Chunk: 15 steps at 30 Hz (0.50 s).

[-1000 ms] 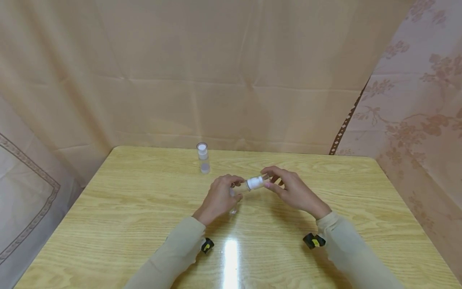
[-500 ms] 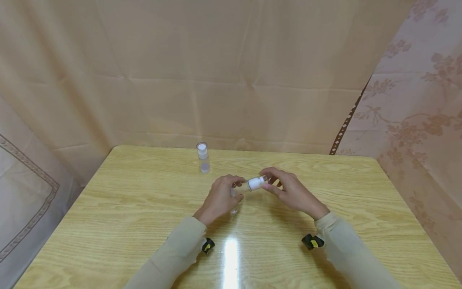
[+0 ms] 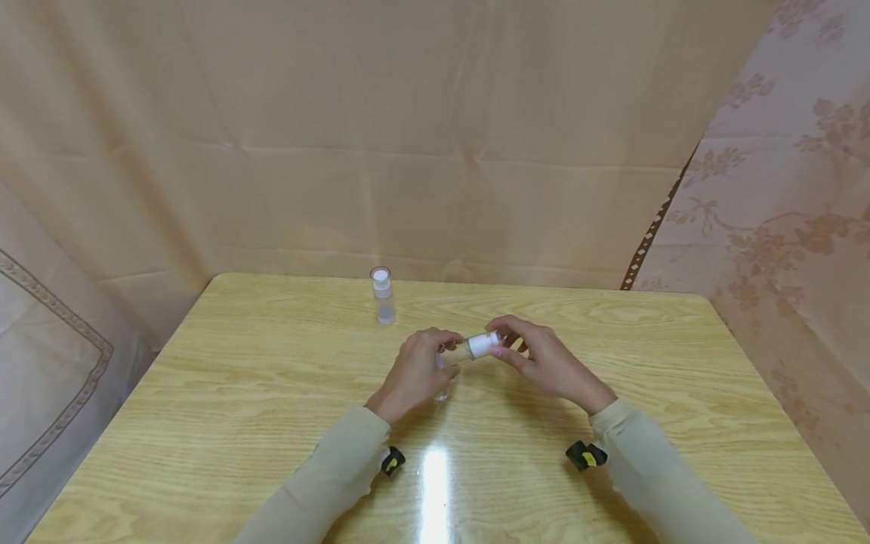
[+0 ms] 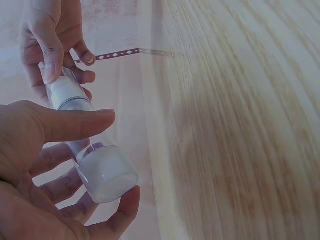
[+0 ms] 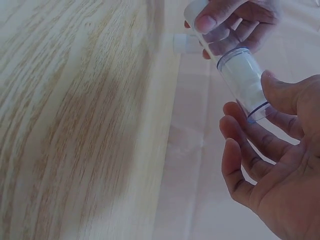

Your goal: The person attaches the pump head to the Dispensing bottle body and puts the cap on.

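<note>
A slim clear bottle (image 3: 483,344) with a white collar under a clear cap is held tilted above the table. My left hand (image 3: 414,370) grips its lower body, with the thumb along one side and the fingers curled beneath, as the left wrist view shows; the white base (image 4: 111,175) sticks out past them. The thumb and fingers of my right hand (image 3: 550,359) pinch the clear cap (image 5: 244,82) at the other end. A small pale shape (image 3: 442,394) shows below the left hand; what it is cannot be told.
A second similar bottle (image 3: 384,296) stands upright, capped, near the far edge of the wood-grain table (image 3: 238,393). Beige curtain (image 3: 421,151) hangs just behind that edge, with patterned cloth (image 3: 788,227) on the right. Both wrists carry small black camera mounts (image 3: 586,455).
My right hand has shifted slightly to the left along the bottle's cap end. The left hand and the standing bottle stay almost in place.
</note>
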### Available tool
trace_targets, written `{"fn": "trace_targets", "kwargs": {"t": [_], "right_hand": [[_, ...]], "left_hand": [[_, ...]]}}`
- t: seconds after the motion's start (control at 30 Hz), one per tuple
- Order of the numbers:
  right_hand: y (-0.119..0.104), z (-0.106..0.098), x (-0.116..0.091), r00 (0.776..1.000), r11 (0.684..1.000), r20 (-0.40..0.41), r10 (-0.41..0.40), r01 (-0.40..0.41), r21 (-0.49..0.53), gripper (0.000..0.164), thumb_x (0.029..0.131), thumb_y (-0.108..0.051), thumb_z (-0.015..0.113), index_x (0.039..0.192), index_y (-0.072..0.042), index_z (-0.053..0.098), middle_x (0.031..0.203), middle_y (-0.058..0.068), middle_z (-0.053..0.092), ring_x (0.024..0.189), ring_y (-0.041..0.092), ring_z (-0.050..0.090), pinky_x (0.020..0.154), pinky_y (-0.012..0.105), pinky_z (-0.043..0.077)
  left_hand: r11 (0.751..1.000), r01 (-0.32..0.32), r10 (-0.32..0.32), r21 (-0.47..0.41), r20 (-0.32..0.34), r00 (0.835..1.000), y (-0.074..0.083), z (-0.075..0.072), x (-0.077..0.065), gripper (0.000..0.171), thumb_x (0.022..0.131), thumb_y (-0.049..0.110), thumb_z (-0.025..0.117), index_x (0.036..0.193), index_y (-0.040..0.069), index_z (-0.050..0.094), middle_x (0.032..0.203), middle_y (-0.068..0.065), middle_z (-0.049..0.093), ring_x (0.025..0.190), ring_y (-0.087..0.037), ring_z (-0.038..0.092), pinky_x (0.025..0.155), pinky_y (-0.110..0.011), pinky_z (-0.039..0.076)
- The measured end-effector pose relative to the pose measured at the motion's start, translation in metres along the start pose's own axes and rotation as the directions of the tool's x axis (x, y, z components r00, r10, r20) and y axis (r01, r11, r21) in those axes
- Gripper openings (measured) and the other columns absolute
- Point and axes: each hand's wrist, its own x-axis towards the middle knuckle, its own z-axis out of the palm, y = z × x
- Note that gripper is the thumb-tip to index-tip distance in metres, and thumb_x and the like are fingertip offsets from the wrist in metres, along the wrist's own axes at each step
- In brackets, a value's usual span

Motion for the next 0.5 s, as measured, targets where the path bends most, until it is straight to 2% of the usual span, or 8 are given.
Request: {"fn": "trace_targets", "kwargs": {"t": [0.33,0.5], "right_hand": [[-0.0017,0.0016,0.001,0.999,1.0,-0.032,-0.016,0.016,0.014,0.027,0.098,-0.009,0.068,0.124,-0.006,0.064,0.102,0.001,0.069,0.091,0.017,0.062,0.075,0.033,0.054],[-0.0033,0.0019,0.0006,0.999,1.0,-0.039,-0.015,0.016,0.027,0.027,0.097,-0.007,0.068,0.124,-0.005,0.065,0.101,0.002,0.069,0.09,0.017,0.062,0.075,0.033,0.054]], "left_hand": [[1.0,-0.014,0.014,-0.001,-0.007,1.0,0.0024,-0.0015,0.0004,0.039,0.08,0.0,0.084,0.118,0.0,0.072,0.107,-0.017,0.072,0.1,-0.034,0.065,0.09,-0.05,0.053],[0.999,-0.027,0.028,0.026,-0.008,1.0,0.0043,-0.003,-0.0002,0.038,0.08,0.001,0.084,0.117,0.0,0.073,0.108,-0.015,0.073,0.102,-0.032,0.067,0.09,-0.048,0.055]]}}
